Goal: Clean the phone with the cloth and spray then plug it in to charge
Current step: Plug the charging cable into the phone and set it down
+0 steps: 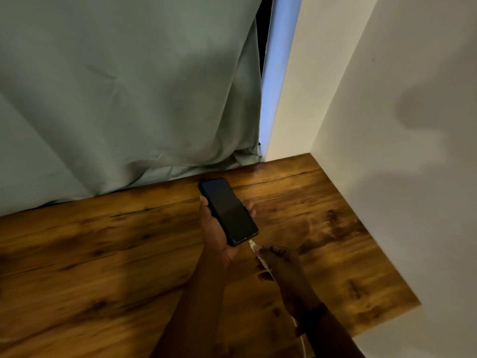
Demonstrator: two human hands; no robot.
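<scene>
A black phone (228,210) with a dark screen lies face up in my left hand (215,233), held above the wooden table (103,254). A white charging cable (254,246) meets the phone's bottom edge, its plug at the port. My right hand (281,270) pinches the cable just behind the plug, and the cable runs back under my right wrist toward the lower edge of the view. No cloth or spray is in view.
A grey-green curtain (129,99) hangs along the table's far edge. White walls (387,151) close off the right side, with a strip of bluish light at the curtain's edge. The table's right edge runs diagonally beside the wall.
</scene>
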